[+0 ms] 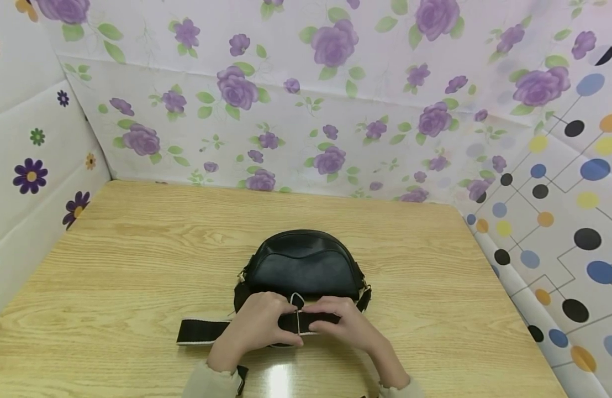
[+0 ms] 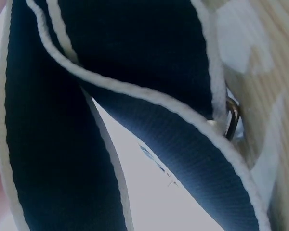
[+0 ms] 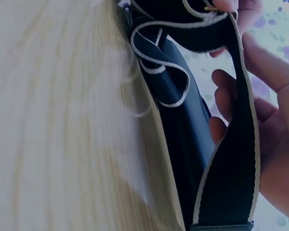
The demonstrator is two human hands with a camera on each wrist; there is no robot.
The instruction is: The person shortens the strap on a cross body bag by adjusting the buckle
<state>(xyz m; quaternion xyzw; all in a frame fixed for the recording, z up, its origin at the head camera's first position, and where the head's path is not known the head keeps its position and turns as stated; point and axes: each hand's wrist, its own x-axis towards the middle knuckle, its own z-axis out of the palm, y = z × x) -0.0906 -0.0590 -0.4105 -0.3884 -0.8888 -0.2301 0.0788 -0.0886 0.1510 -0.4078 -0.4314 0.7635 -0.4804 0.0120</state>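
A black half-moon shoulder bag (image 1: 306, 271) sits on the table, its curved top toward the back wall. In front of it is its wide black strap (image 1: 201, 331) with white edging, twisted into loops. My left hand (image 1: 261, 320) pinches the strap at the middle of the bag's front. Beside it my right hand (image 1: 343, 320) holds another stretch of strap between thumb and fingers. The right wrist view shows the right hand's fingers (image 3: 224, 101) curled behind the strap. Close before the left wrist camera, folded strap fills much of the view, with a small metal ring (image 2: 232, 118) at its edge.
The wooden table (image 1: 152, 265) reaches back to a wall cloth with purple flowers (image 1: 331, 160). A dotted cloth (image 1: 574, 249) lines the right side, a daisy-print one (image 1: 27, 177) the left. A strap end (image 1: 242, 376) lies by the left sleeve.
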